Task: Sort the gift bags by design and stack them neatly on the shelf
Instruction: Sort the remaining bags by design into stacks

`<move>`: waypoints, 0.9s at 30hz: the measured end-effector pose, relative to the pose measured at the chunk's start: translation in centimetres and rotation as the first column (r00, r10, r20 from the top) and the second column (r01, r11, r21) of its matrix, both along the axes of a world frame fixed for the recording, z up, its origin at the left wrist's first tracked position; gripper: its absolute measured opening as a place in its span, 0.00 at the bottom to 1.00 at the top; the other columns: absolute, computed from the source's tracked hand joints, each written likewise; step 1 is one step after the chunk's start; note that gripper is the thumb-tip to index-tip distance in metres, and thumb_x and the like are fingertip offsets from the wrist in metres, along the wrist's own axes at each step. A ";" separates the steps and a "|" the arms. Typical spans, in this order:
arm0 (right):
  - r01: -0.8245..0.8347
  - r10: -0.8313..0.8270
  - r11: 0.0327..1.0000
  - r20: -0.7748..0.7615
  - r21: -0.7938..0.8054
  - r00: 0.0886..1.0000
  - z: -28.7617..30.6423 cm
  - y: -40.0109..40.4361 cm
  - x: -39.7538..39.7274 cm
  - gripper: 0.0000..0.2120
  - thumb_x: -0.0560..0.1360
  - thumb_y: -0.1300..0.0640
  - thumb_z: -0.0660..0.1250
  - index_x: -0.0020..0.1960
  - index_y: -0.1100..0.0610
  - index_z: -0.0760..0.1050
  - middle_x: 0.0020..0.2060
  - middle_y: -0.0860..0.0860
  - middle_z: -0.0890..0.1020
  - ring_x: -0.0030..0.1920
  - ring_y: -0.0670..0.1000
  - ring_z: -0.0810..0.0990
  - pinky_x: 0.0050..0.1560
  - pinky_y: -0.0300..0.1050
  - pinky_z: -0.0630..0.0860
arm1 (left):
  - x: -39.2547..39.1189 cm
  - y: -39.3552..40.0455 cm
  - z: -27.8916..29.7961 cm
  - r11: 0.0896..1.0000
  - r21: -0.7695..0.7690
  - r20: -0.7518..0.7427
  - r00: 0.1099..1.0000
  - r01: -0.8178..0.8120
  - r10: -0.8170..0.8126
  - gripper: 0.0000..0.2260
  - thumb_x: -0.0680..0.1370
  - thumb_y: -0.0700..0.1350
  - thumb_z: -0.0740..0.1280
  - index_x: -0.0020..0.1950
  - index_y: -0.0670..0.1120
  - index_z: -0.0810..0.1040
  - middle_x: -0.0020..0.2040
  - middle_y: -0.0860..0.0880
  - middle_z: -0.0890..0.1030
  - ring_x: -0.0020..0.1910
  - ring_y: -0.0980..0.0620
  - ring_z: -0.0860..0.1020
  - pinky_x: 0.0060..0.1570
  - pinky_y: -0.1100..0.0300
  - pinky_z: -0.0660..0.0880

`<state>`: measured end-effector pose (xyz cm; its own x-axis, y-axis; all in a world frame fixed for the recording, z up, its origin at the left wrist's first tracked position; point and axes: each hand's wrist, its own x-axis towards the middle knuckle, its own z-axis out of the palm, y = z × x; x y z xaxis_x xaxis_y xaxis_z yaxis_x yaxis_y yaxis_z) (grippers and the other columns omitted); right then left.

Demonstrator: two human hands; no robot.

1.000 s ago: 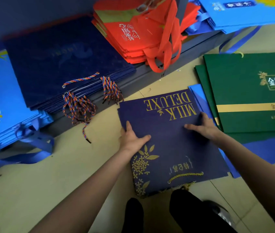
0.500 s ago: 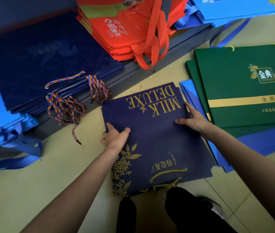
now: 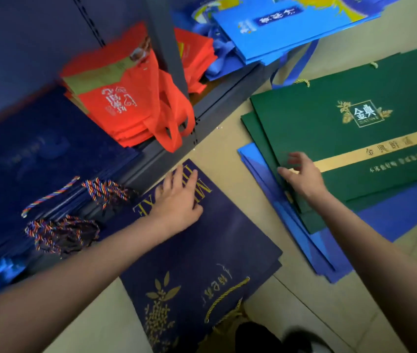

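— Down on the floor point(image 3: 227, 154), just in front of the shelf point(image 3: 230, 98), lies the navy gift bag point(image 3: 202, 250), flat, gold "MILK DELUXE" lettering at its far end, a gold cord handle at the near end.

— And the left hand point(image 3: 177, 197)?

— Flat on that navy bag's far end, fingers straight and spread, pressing on the lettering. No grip, just a palm on paper.

— Right hand point(image 3: 301, 174)?

— Over to the right of the navy bag, on the green gift bags point(image 3: 355, 138). Fingers apart and loosely bent, tips touching the left edge of the top green bag; whether it pinches that edge, I cannot tell. Blue bags point(image 3: 291, 238) lie underneath the green ones.

— On the shelf?

— Left of the navy bag's far end, a dark blue stack point(image 3: 36, 159) with striped rope handles point(image 3: 62, 230) hanging over the edge. Beyond it, red bags point(image 3: 120, 110) with looped straps, then light blue bags point(image 3: 278, 29) further right along the shelf.
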<state>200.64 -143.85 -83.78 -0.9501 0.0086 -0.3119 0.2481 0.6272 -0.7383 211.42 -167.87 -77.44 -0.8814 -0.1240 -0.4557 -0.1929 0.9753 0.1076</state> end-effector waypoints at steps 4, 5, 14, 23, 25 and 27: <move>-0.036 0.038 0.999 0.043 -0.033 0.998 2.9 2.1 -2.8 0.27 0.73 0.56 0.70 0.69 0.60 0.66 0.63 0.59 0.74 0.61 0.60 0.74 0.63 0.55 0.70 | -5.4 2.7 3.1 0.981 -0.034 0.001 0.982 0.191 -0.191 0.34 0.78 0.46 0.61 0.77 0.46 0.45 0.77 0.42 0.41 0.76 0.41 0.44 0.72 0.46 0.50; -0.029 0.032 0.998 0.041 -0.058 0.999 3.9 2.0 -3.9 0.28 0.73 0.55 0.70 0.70 0.59 0.65 0.63 0.59 0.73 0.61 0.59 0.74 0.63 0.55 0.70 | -6.6 3.1 3.7 0.968 -0.042 -0.033 0.968 0.246 -0.247 0.33 0.78 0.45 0.61 0.77 0.46 0.45 0.77 0.42 0.41 0.76 0.42 0.44 0.72 0.47 0.49; -0.103 0.104 0.995 -0.011 0.007 0.995 10.5 -2.9 -12.0 0.33 0.73 0.54 0.70 0.73 0.57 0.59 0.66 0.61 0.70 0.59 0.55 0.73 0.58 0.50 0.73 | -15.4 2.4 5.0 0.952 -0.118 -0.405 0.862 0.283 -0.306 0.32 0.78 0.47 0.60 0.77 0.44 0.47 0.77 0.40 0.44 0.76 0.44 0.48 0.72 0.51 0.48; -0.155 0.162 0.958 -0.012 0.239 0.987 12.8 -1.6 -13.9 0.38 0.70 0.53 0.73 0.74 0.55 0.58 0.64 0.60 0.70 0.62 0.58 0.71 0.64 0.51 0.68 | -16.6 1.0 6.3 0.994 -0.017 -0.409 0.906 0.109 -0.107 0.29 0.77 0.47 0.61 0.75 0.45 0.55 0.77 0.42 0.52 0.74 0.43 0.55 0.71 0.51 0.53; 0.073 -0.067 0.989 0.046 -0.131 0.997 11.8 -3.1 -15.3 0.34 0.72 0.53 0.72 0.72 0.58 0.60 0.56 0.57 0.74 0.51 0.53 0.73 0.52 0.49 0.73 | -16.7 0.8 5.8 0.992 0.050 -0.441 0.894 0.111 -0.078 0.29 0.76 0.46 0.61 0.75 0.45 0.56 0.77 0.43 0.52 0.74 0.44 0.56 0.70 0.53 0.54; 0.253 -0.229 0.895 0.110 -0.367 0.967 10.3 -5.3 -17.5 0.35 0.71 0.53 0.72 0.71 0.59 0.59 0.55 0.55 0.72 0.42 0.48 0.72 0.40 0.43 0.70 | -16.5 0.4 5.3 0.982 0.135 -0.473 0.880 0.131 -0.052 0.28 0.76 0.43 0.61 0.75 0.44 0.56 0.76 0.43 0.52 0.74 0.44 0.56 0.70 0.55 0.53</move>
<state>183.16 -149.13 -73.47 -0.9122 0.1055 -0.3959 0.4097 0.2215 -0.8849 194.92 -167.43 -72.12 -1.0000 0.0064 0.0029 0.0070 0.9484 0.3169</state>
